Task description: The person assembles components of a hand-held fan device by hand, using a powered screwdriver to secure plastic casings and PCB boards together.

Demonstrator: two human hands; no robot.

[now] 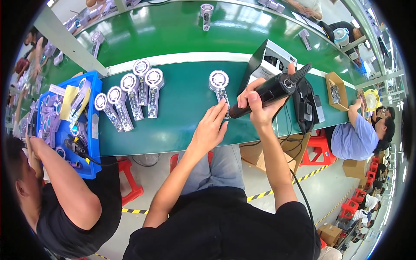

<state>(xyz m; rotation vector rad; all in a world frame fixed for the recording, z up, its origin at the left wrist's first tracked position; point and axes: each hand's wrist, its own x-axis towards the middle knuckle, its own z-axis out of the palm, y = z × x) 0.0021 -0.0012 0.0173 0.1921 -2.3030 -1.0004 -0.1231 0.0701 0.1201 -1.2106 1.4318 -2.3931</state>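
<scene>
A purple handheld fan (219, 80) with a round head lies on the green bench in front of me, its handle pointing toward me and the circuit board in it exposed. My left hand (210, 128) reaches to the lower handle; its fingers are stretched out and their tips touch the handle's side. In my right hand (260, 104) is a black electric screwdriver (275, 90), held tilted, with its tip end down at the handle's lower end beside my left fingers. The bit itself is hidden. A cable runs from the screwdriver's upper end.
Several similar fans (129, 83) lie grouped on the left. Beyond them stands a blue bin (93, 134) with more fans. A grey-black box (262, 60), a black device (304, 106) and a carton of small parts (336, 93) are on the right. A person sits close at left.
</scene>
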